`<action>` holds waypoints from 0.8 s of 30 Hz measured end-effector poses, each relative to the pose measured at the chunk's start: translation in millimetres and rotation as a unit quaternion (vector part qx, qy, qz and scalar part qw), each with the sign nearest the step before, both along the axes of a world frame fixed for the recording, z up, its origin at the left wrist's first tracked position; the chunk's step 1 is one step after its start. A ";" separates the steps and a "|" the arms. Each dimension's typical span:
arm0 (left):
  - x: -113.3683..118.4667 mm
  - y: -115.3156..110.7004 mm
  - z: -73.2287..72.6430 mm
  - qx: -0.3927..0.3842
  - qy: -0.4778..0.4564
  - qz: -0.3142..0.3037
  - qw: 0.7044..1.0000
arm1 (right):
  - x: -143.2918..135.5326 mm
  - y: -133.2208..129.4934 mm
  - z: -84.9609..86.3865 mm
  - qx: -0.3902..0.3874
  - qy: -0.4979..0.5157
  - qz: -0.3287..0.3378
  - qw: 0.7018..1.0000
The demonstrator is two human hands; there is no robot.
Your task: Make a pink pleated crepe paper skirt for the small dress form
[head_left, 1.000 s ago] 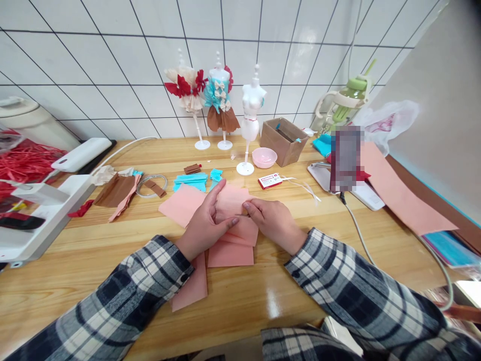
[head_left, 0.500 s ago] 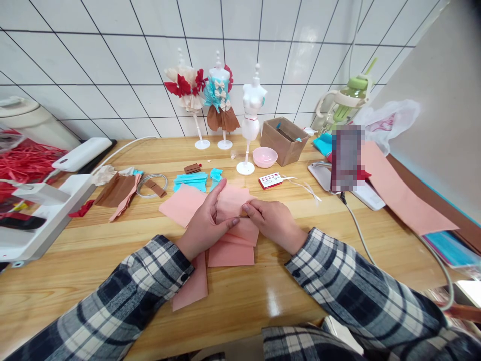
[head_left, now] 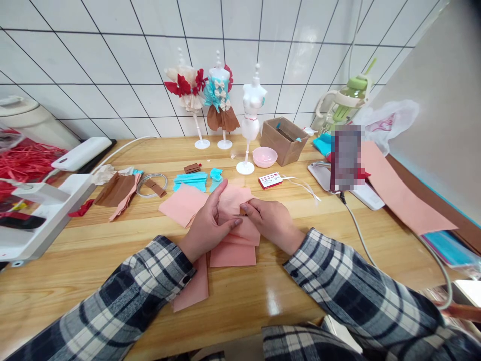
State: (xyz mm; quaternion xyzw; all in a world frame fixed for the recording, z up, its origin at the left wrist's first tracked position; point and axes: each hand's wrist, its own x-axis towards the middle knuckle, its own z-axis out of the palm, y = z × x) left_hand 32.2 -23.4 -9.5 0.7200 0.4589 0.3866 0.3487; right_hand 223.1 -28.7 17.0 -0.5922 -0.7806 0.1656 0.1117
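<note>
A bare white dress form [head_left: 251, 103] stands upright on the table [head_left: 131, 240]; every place here is taken from it. On its near side, slightly to its left, a pink crepe sheet [head_left: 233, 198] is held up between two bare hands. The left hand [head_left: 205, 223] grips the sheet, thumb laid across its lower part; most of the other fingers are hidden, so how they close cannot be told. The right hand [head_left: 274, 220], nearer than the form and to its right, pinches the sheet's right edge, thumb on top; its curled fingertips are out of sight. A thin dark patch between the thumbs is too small to make out.

More pink paper lies nearer than the form: a folded piece [head_left: 233, 254] partly covered by what is held, a strip [head_left: 197, 288] running under the left sleeve [head_left: 158, 273], and a square [head_left: 182, 204] whose right side the left hand hides.

Just right of the form's base is a pink bowl [head_left: 264, 158], overlapping a cardboard box [head_left: 281, 143] with a dark, unreadable inside. Farther right, a phone [head_left: 345, 158] is pixelated over. To the form's left stand two dressed forms [head_left: 221, 95]; far left, red shreds [head_left: 26, 160] are cut off by the picture's edge.
</note>
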 end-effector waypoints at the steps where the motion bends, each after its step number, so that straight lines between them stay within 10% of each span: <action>1: 0.2 0.1 0.0 0.002 -0.001 -0.001 1.000 | -0.2 0.1 0.3 0.000 -0.004 -0.001 1.000; 24: 7.3 -6.4 1.5 -0.003 0.009 -0.002 1.000 | -4.7 -1.6 1.9 0.021 -0.035 0.005 0.999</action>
